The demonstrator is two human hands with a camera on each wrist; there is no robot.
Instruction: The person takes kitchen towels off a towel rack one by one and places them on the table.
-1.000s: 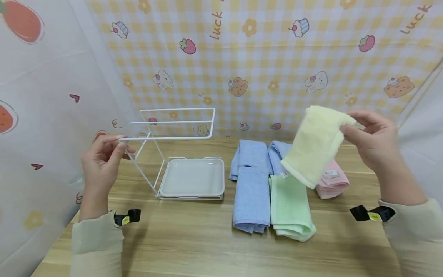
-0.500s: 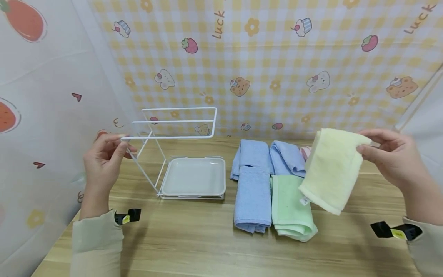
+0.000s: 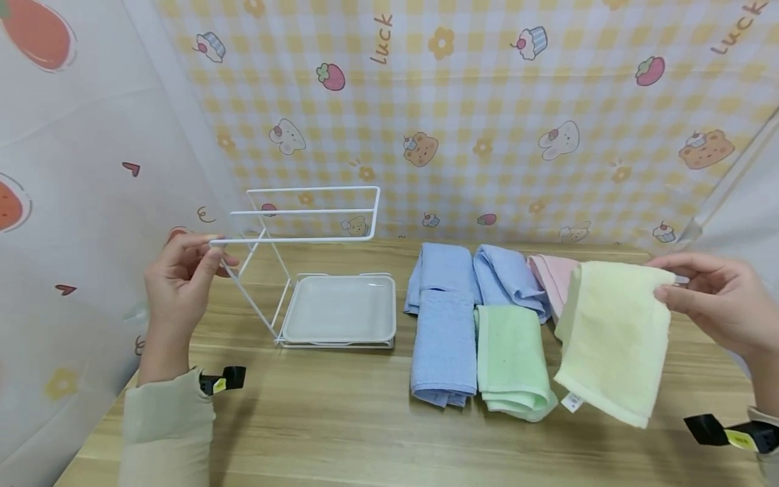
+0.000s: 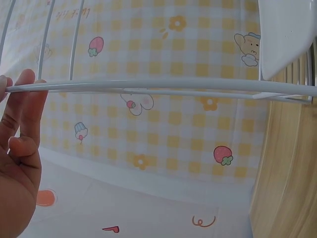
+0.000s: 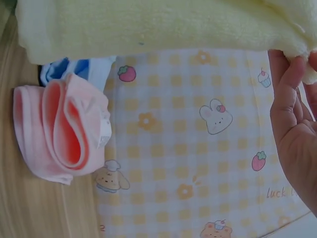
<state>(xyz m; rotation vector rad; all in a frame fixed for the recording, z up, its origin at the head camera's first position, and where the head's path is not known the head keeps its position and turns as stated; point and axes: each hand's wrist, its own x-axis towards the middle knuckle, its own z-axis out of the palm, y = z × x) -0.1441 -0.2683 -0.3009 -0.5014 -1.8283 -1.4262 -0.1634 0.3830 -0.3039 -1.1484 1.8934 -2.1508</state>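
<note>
With my left hand I pinch the front left corner of a white wire rack, as the left wrist view also shows. The rack stands upright on the table, with a white tray in its base. From my right hand hangs a folded yellow towel, gripped at its upper right corner, a small white tag at its lower left. The yellow towel overlaps part of a folded pink towel. In the right wrist view the pink towel lies below it on the table.
A folded green towel lies left of the yellow one. Several blue towels are beside it, one at the front and others behind. A patterned cloth hangs along the table's back, and a white cloth on the left.
My right hand has moved right and down with the yellow towel, uncovering the green towel and part of the blue and pink ones. My left hand stays at the rack's corner.
</note>
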